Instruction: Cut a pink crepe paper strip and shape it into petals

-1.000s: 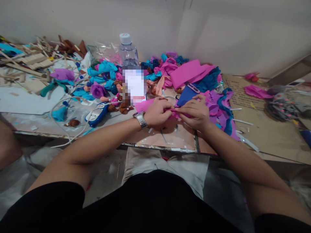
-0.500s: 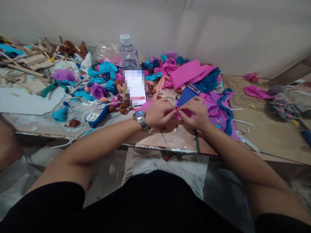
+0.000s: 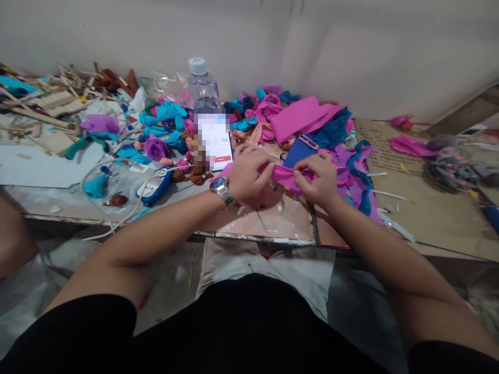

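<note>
A strip of pink crepe paper is stretched between my two hands, just above the table's front part. My left hand, with a metal-band watch at the wrist, pinches its left end between thumb and fingers. At the other end my right hand is closed on the strip, thumb against fingertips. Part of the paper is hidden behind the left fingers. Right behind the hands lie a dark blue card with a pink clip-like piece on it, and a lit phone propped up.
A water bottle stands behind the phone. Crepe-paper flowers, such as a purple rose, crowd the table's back. A blue-and-white device and a white cable lie left. Folded pink paper lies behind; cardboard lies right.
My hands have moved apart, the left one slightly leftward and the right one slightly rightward. More of the pink strip now shows between them.
</note>
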The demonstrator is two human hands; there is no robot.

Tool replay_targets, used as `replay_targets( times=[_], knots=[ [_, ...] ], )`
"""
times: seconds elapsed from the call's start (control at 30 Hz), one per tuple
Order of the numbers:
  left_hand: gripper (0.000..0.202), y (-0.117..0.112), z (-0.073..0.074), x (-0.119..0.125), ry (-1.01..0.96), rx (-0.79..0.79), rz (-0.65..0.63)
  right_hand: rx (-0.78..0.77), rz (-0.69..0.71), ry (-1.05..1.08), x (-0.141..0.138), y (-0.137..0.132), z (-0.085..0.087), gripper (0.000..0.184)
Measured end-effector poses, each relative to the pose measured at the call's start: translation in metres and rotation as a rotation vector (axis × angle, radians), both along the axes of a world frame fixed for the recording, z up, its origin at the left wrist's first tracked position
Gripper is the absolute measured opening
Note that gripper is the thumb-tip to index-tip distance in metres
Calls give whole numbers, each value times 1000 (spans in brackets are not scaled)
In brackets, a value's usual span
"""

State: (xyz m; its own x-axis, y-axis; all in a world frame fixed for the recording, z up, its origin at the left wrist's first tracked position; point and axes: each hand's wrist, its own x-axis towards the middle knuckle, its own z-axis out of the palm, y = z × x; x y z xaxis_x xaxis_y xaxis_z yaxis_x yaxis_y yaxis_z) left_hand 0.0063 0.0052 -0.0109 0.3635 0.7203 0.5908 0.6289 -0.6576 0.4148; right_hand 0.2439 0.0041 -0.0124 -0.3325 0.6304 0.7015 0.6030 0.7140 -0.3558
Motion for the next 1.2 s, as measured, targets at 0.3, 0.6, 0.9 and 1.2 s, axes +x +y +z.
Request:
replay_targets(
  times=[0.3, 0.6, 0.9, 1.2],
  knots=[
    [26, -1, -3, 1, 43, -4, -139, 14, 97, -64, -4, -3, -1, 10],
    [30, -5, -7, 4, 102, -18, -220, 49, 149, -111, -6, -3, -2, 9],
    [25, -10, 2, 6, 75, -150, -176, 138, 158, -116, -6, -4, -1, 4],
    [26, -7, 4, 5, -25, -262, -240, 85, 166, -228, 1, -3, -1, 10]
  ],
)
